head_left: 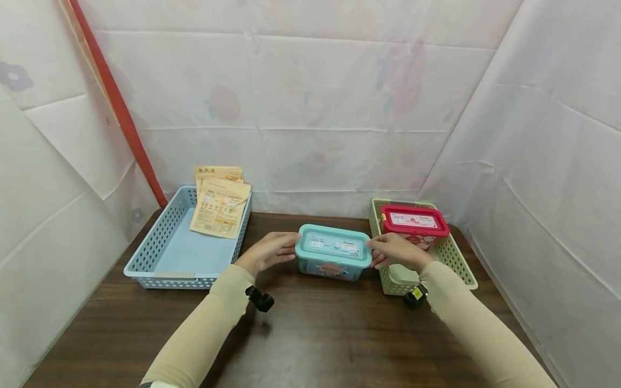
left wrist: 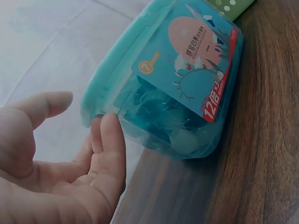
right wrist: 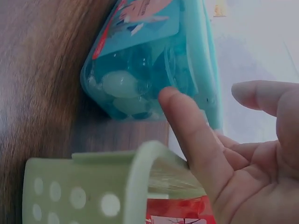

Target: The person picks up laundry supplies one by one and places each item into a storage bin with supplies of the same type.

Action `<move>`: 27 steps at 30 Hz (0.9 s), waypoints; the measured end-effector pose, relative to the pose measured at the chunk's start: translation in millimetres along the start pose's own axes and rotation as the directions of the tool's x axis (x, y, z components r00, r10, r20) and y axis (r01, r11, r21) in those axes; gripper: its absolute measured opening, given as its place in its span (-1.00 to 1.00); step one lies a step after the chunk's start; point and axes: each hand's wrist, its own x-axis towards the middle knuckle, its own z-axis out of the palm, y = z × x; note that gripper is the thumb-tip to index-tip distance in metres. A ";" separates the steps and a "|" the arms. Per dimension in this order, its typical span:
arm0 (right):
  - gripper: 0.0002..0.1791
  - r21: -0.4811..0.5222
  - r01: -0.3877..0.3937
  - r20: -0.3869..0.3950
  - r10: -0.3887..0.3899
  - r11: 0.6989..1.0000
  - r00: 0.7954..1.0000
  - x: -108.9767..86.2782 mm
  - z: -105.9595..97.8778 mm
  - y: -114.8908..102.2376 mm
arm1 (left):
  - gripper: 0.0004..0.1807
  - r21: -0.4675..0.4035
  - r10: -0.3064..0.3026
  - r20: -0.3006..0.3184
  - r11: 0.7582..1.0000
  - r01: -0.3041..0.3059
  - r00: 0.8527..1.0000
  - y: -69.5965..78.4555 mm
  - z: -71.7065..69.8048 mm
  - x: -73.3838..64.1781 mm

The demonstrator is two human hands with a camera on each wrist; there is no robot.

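A teal lidded tub of laundry pods (head_left: 333, 252) stands mid-table, with pods showing through its clear side in both wrist views. My left hand (head_left: 271, 250) is at its left end, fingertips touching just under the lid rim and the thumb held apart. At the opposite end, my right hand (head_left: 399, 251) has fingertips against the tub's wall, its thumb also off the lid. Neither hand is curled round the tub. Just right of it, below my right hand, is a green basket (head_left: 458, 258) bearing a red lidded tub (head_left: 414, 223).
To the left sits a blue basket (head_left: 167, 268) with beige printed pouches (head_left: 220, 207) leaning at its back right corner. White sheets (head_left: 310, 108) enclose the dark wooden table (head_left: 310, 328) at the back and sides. A red strip (head_left: 118, 102) runs along the back left corner.
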 end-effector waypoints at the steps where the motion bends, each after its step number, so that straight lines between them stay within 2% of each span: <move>1: -0.45 0.013 0.000 0.001 0.000 1.000 1.000 0.1 0.5 0.6 | -0.34 -0.013 0.000 0.001 1.000 0.000 1.000 -0.2 0.1 0.5; 7: -0.40 0.040 0.006 0.002 -0.006 0.999 1.000 -3.2 2.4 0.6 | -0.41 -0.075 0.006 0.017 0.997 -0.005 1.000 -3.4 0.4 3.0; 14: -0.47 0.035 -0.009 -0.002 0.009 0.999 1.000 -4.2 2.7 2.0 | -0.44 -0.155 -0.026 -0.003 0.988 0.026 1.000 -7.0 1.7 3.8; 19: -0.40 0.048 -0.001 0.000 0.001 0.999 1.000 -4.2 1.6 3.4 | -0.42 -0.188 -0.023 -0.009 0.982 0.021 1.000 -7.6 3.2 4.1; 27: -0.42 0.090 0.026 0.023 -0.028 0.996 0.999 -5.0 0.0 1.7 | -0.43 -0.243 -0.031 -0.021 0.970 0.025 0.999 -1.1 6.8 0.9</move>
